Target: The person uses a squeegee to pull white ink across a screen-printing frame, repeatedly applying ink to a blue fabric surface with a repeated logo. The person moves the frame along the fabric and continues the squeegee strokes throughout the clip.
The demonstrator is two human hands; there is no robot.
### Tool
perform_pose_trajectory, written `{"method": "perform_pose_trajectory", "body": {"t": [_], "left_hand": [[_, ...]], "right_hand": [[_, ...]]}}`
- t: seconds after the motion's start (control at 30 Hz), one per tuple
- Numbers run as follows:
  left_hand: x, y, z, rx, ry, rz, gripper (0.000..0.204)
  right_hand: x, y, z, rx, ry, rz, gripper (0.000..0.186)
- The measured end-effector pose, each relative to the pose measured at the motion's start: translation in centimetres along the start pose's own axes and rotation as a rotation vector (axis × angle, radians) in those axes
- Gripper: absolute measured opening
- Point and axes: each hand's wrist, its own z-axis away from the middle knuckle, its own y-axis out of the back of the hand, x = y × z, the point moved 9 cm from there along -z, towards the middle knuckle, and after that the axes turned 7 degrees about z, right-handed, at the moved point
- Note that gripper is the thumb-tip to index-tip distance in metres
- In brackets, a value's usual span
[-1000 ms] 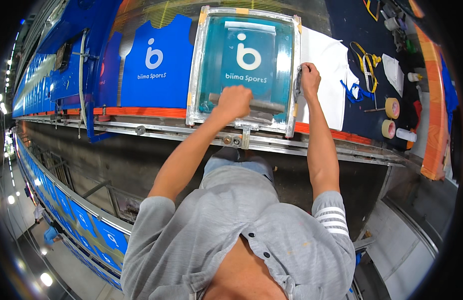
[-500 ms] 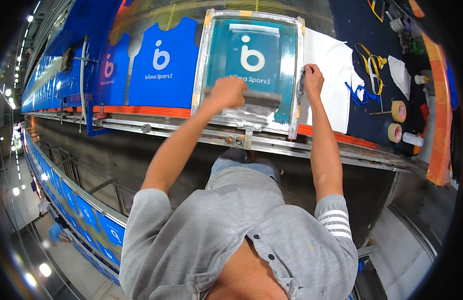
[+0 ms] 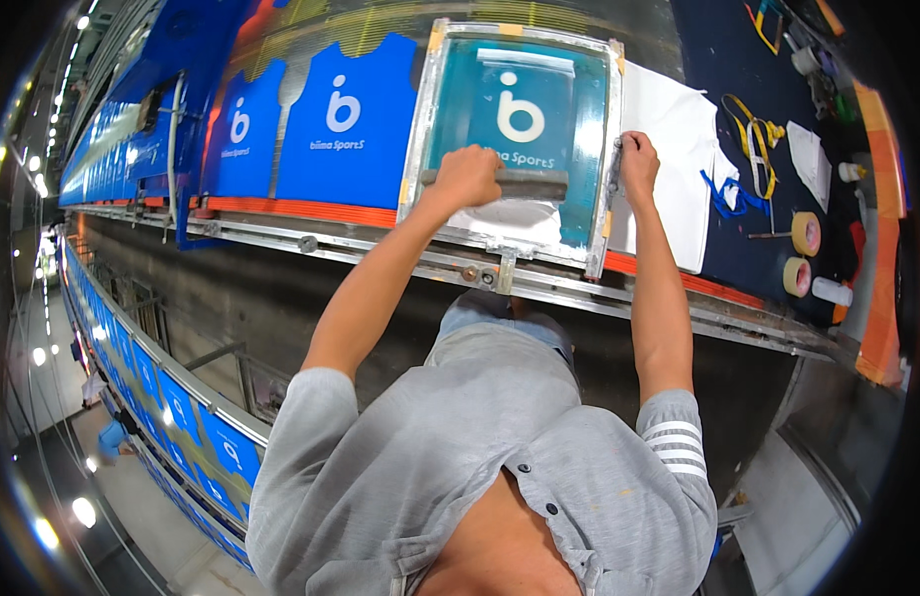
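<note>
A metal-framed printing screen with a teal mesh and a white logo lies flat on the long print table. My left hand is closed on the grey squeegee, which lies across the lower part of the mesh above a patch of white ink. My right hand grips the right side rail of the frame. Blue jersey pieces with white logos lie in a row to the left of the screen.
White cloth lies right of the screen. Further right are yellow and blue straps, two tape rolls, and a small white bottle. A metal rail runs along the table's near edge. Another printing row stretches away lower left.
My left hand with the squeegee has moved up the mesh, away from the near edge of the frame. My right hand stays on the frame's right rail.
</note>
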Motion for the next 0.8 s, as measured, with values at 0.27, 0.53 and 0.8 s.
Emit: {"method": "perform_pose_trajectory", "body": {"t": [0.27,0.53,0.8], "left_hand": [[0.7,-7.1,-4.9,-0.678,0.106,-0.069,0.042],[-0.7,2.5,-12.8,-0.547,-0.078,-0.01,0.048],[1.7,12.5,-22.5,0.185,-0.169,-0.162,0.047]], "right_hand": [[1.3,0.6,-0.9,0.011,0.013,0.114,0.024],[-2.1,1.4,1.1,0.024,-0.015,0.095,0.024],[-3.0,2.6,1.6,0.058,0.005,0.069,0.022]]}}
